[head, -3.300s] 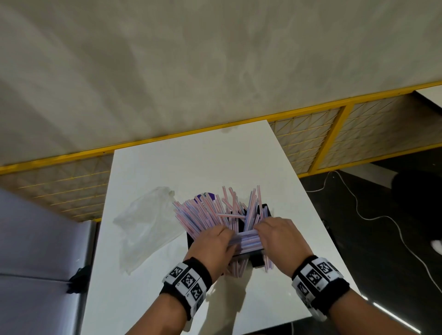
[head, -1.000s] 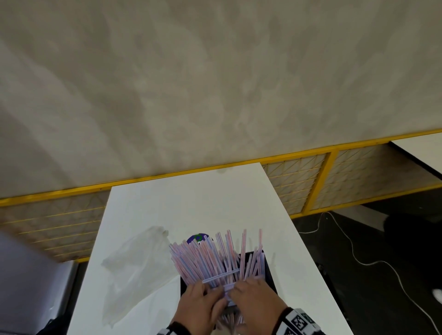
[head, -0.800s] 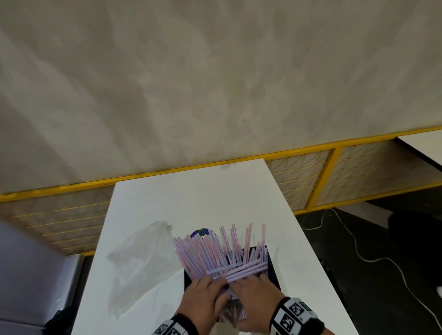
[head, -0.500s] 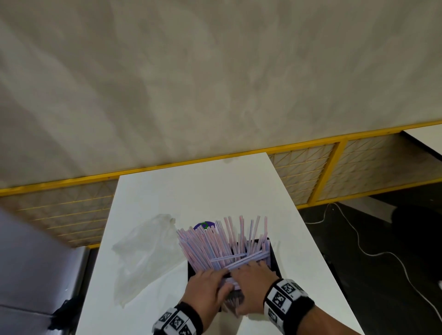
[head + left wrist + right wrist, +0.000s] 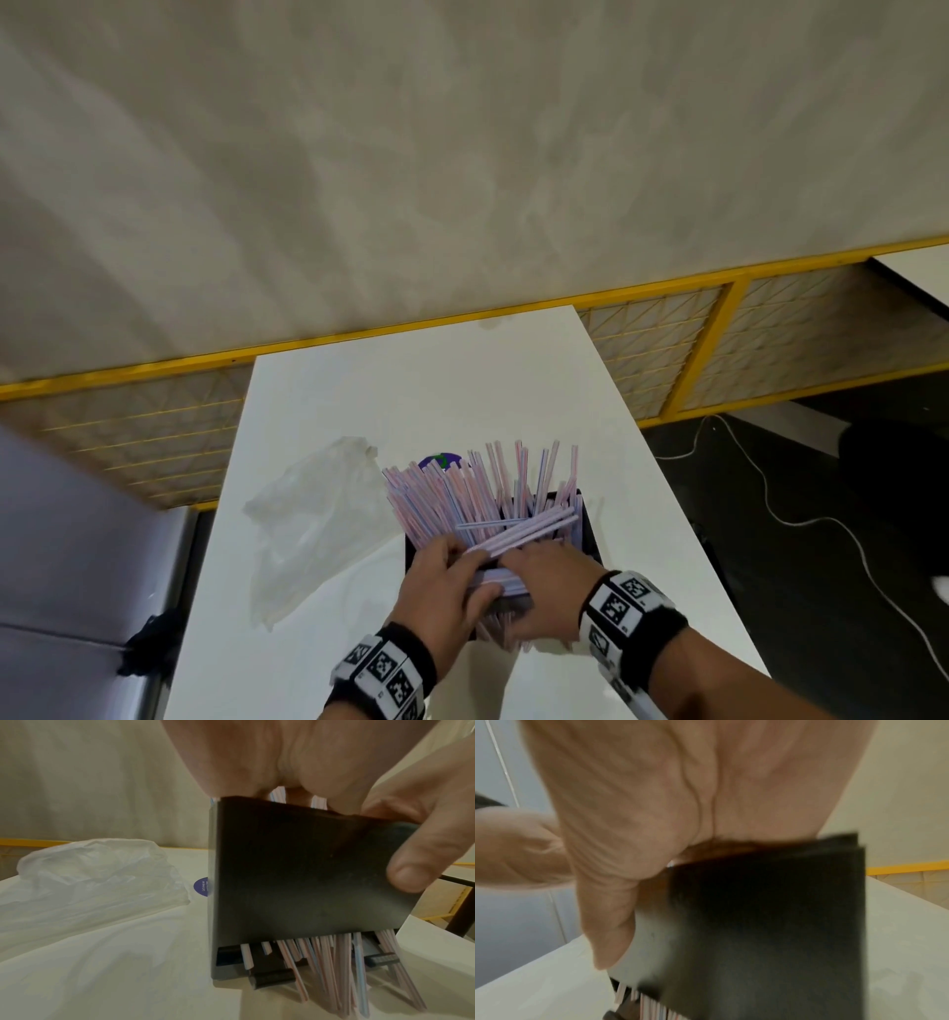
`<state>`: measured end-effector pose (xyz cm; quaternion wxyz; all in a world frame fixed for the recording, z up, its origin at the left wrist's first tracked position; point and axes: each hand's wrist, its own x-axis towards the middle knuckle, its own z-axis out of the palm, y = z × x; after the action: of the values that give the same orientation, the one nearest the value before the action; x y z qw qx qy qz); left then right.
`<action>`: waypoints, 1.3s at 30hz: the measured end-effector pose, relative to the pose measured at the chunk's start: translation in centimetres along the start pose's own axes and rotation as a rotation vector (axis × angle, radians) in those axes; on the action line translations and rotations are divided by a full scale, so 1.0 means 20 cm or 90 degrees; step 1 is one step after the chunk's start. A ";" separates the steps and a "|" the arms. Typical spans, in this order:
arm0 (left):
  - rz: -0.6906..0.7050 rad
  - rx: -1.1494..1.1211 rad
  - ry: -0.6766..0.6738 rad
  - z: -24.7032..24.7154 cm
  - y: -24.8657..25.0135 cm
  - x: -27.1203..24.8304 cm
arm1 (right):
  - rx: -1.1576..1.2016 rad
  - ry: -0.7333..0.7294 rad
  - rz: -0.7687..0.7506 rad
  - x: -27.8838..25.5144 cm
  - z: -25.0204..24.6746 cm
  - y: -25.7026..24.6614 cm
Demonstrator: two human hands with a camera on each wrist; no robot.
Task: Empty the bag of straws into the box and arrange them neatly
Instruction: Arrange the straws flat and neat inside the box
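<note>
- Behind everything is one big pale wall (image 5: pixel 462 180) with one yellow fence (image 5: pixel 667 329) along its bottom.
- One white table (image 5: pixel 411 390) stands in front of the fence.
- One clear plastic bag (image 5: pixel 313 519) lies flat and crumpled on the table, just left of the box.
- One black box (image 5: pixel 303 882) stands on the table near the front edge.
- Lots of pink and blue straws (image 5: pixel 462 493) stick up out of the box, leaning left and away. There are too many to count. A few lie across the top, and some poke out at the box's bottom.
- Two hands are at the near side of the box.
- One left hand (image 5: pixel 441 591) has its fingers curled over the box edge onto the straws, with its thumb on the box front.
- One right hand (image 5: pixel 549 580) lies over the straws at the box top. I cannot tell if it grips them.
- One small purple sticker (image 5: pixel 201 886) is on the table behind the box.
</note>
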<state>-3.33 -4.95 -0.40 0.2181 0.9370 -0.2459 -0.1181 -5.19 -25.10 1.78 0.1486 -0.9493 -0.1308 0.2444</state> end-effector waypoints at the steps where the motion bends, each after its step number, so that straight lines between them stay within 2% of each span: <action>1: 0.006 0.012 -0.003 0.00 0.00 0.01 | 0.013 0.008 -0.006 -0.01 -0.03 0.01; 2: 0.003 0.030 -0.028 0.02 -0.01 -0.01 | 0.030 0.008 -0.013 -0.03 -0.02 0.01; 5: 0.012 0.061 -0.033 0.00 0.00 0.00 | 0.048 0.060 -0.021 -0.10 -0.10 0.04; 9: -0.004 0.037 -0.047 -0.01 0.02 0.02 | 0.037 0.150 -0.017 -0.18 -0.13 0.13; 14: -0.012 -0.001 -0.062 -0.02 0.02 0.03 | 0.093 0.163 -0.013 -0.18 -0.05 0.16; 18: 0.011 0.017 -0.053 -0.01 0.01 0.02 | 0.130 0.128 0.001 -0.11 -0.02 0.13; 26: 0.031 0.069 -0.056 0.00 0.01 0.02 | 0.067 -0.037 0.030 0.00 0.00 0.08; 32: 0.017 0.067 -0.108 0.00 0.01 0.03 | 0.053 -0.044 0.023 0.02 -0.03 0.07; 39: -0.006 0.032 -0.133 -0.04 0.05 0.02 | -0.018 -0.101 0.041 0.06 -0.02 0.05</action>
<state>-3.13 -5.65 0.78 0.1669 0.9260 -0.2656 -0.2099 -3.79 -25.81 1.27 0.1165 -0.9327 -0.1148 0.3215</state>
